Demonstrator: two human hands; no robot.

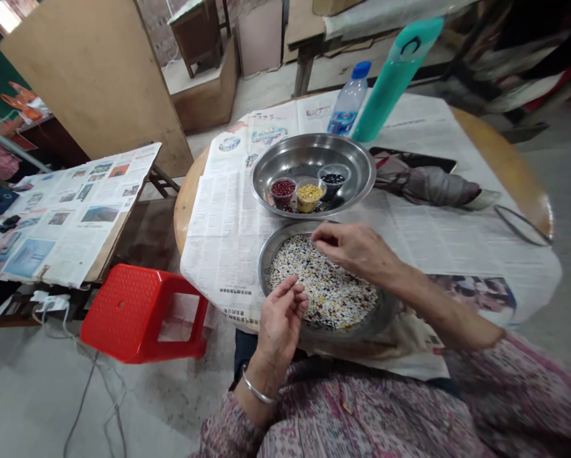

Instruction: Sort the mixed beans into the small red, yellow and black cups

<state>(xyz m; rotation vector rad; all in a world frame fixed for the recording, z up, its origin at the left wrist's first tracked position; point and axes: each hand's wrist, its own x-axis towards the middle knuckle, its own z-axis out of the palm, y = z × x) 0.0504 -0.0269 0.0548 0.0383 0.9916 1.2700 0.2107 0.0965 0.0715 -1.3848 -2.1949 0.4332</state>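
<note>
Round table [461, 242] w/ newspaper [223, 235], 2 metal bowls, 2 bottles, grey cloth bundle [433, 184], dark flat item.

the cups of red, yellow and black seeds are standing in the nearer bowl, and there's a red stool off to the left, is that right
Not quite: the head view shows the red-seed cup, yellow-seed cup and black-seed cup standing in the farther bowl. The red stool is indeed off to the left.
</note>
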